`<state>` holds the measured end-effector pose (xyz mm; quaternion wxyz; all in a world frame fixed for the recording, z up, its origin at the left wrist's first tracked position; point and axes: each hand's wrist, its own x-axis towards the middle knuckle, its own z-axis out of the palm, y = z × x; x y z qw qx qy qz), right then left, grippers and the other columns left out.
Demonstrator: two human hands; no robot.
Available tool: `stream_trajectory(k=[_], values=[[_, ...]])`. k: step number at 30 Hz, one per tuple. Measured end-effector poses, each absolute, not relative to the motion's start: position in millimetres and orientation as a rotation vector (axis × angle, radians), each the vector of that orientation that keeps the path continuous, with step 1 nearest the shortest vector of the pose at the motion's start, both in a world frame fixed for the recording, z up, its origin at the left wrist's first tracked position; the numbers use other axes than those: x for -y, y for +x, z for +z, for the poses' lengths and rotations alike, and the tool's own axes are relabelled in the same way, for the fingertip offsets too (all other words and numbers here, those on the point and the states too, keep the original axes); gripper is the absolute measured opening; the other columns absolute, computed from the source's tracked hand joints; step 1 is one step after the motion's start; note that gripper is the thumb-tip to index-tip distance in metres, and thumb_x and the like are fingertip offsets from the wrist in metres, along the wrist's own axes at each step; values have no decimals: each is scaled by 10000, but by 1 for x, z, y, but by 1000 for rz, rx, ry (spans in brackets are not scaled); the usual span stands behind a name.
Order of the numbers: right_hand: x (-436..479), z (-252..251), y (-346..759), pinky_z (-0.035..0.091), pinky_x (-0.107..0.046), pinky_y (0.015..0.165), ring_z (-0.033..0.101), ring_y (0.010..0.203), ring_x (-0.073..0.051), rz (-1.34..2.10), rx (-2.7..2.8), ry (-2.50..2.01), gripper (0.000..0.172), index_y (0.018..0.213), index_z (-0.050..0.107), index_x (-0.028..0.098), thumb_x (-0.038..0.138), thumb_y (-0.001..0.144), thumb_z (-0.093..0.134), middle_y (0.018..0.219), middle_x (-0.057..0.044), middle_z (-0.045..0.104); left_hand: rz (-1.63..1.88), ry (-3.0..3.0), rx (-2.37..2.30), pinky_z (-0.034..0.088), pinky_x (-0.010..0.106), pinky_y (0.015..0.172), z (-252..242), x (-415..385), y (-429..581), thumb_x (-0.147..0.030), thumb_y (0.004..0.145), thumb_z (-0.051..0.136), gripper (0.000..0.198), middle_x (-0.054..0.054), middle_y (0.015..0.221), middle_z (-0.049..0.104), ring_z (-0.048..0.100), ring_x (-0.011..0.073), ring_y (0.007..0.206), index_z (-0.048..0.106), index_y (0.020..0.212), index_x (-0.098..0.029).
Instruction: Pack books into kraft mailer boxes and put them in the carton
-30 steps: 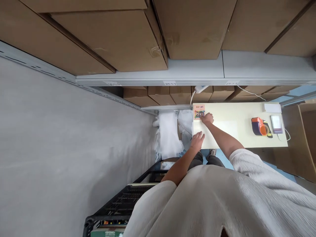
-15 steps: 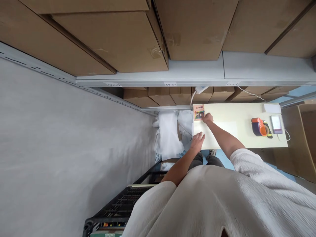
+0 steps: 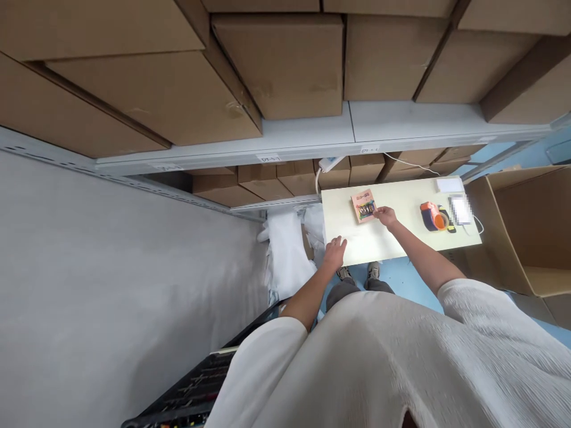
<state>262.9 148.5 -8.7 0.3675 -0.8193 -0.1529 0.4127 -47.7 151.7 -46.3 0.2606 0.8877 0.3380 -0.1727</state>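
My right hand point(image 3: 386, 216) pinches the lower right edge of a small pink-orange book point(image 3: 364, 205) with a colourful picture on its cover. The book is over the left part of the pale yellow table point(image 3: 392, 244); whether it touches the tabletop I cannot tell. At the table's left front corner lies my left hand point(image 3: 334, 252), fingers stretched out and holding nothing. A ring shows on one of its fingers.
An orange and dark tape dispenser point(image 3: 433, 216), a pixelated device point(image 3: 460, 209) and a white box point(image 3: 449, 185) sit at the table's right. Beyond stands an open carton point(image 3: 530, 238). White packing sheets point(image 3: 288, 249) and a black crate point(image 3: 187, 386) are at left. Boxed shelves point(image 3: 307, 128) overhang the back.
My right hand has drawn the book rightward, away from the table's left edge, and it is now tilted. The left hand stays at the front corner. The view has swung right.
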Motion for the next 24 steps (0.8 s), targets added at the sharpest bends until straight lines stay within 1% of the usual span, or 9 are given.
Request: stream_trajectory(k=[3, 5, 8, 10, 14, 17, 20, 22, 24], values=[[-97, -13, 264, 516, -287, 660, 626, 705, -169, 1106, 333, -2132, 235, 767, 623, 237, 266, 740, 855, 742, -1, 701, -484, 2410, -962, 410, 538, 1281, -42, -151, -41, -69, 895, 596, 779, 188, 1774, 418, 415, 367, 1596, 494, 1652, -223], [-69, -20, 258, 522, -285, 661, 638, 713, -174, 1126, 314, -2155, 225, 759, 615, 242, 269, 745, 839, 744, -1, 701, -501, 2414, -997, 423, 540, 1269, -40, -150, -36, -85, 917, 570, 724, 197, 1742, 440, 426, 369, 1575, 512, 1627, -215], [-41, -32, 248, 538, -286, 678, 693, 783, -203, 1151, 333, -2226, 200, 755, 616, 249, 299, 768, 809, 784, -23, 736, -544, 2416, -1031, 433, 536, 1262, -36, -148, -30, -98, 938, 550, 686, 197, 1725, 448, 430, 367, 1568, 513, 1613, -210], [-32, -38, 245, 547, -286, 709, 730, 855, -226, 1154, 387, -2301, 156, 769, 643, 245, 304, 784, 787, 831, -43, 768, -578, 2409, -1044, 428, 532, 1265, -34, -147, -28, -100, 935, 554, 699, 192, 1740, 435, 420, 365, 1581, 497, 1622, -212], [-24, -43, 249, 565, -296, 834, 757, 1012, -259, 1118, 548, -2435, 36, 832, 709, 239, 225, 804, 726, 944, -65, 806, -594, 2397, -1110, 366, 569, 1306, -30, -141, -21, -115, 905, 592, 753, 203, 1755, 429, 407, 378, 1601, 469, 1643, -209], [-21, -43, 259, 577, -330, 938, 746, 1103, -277, 1052, 575, -2488, 178, 992, 745, 238, 198, 829, 688, 1078, -84, 806, -529, 2406, -1156, 351, 564, 1319, -25, -131, -6, -129, 927, 581, 679, 214, 1732, 458, 434, 380, 1579, 516, 1600, -186], [-18, -42, 272, 575, -389, 1027, 712, 1205, -309, 900, 470, -2574, 338, 1188, 723, 223, 246, 851, 713, 1254, -140, 751, -441, 2367, -1107, 410, 522, 1286, -22, -116, 22, -169, 993, 537, 605, 195, 1725, 469, 470, 369, 1553, 533, 1597, -197], [-17, -43, 281, 571, -434, 1056, 684, 1258, -343, 824, 358, -2643, 397, 1217, 714, 217, 286, 830, 768, 1320, -179, 702, -387, 2325, -1060, 431, 506, 1279, -21, -106, 44, -215, 1017, 548, 632, 180, 1771, 422, 467, 369, 1568, 498, 1647, -212], [-17, -45, 290, 576, -459, 1051, 679, 1256, -363, 833, 272, -2673, 384, 1151, 725, 221, 307, 790, 821, 1301, -193, 684, -360, 2284, -1041, 466, 497, 1256, -23, -96, 64, -250, 1022, 570, 668, 179, 1820, 356, 462, 379, 1583, 471, 1682, -210]])
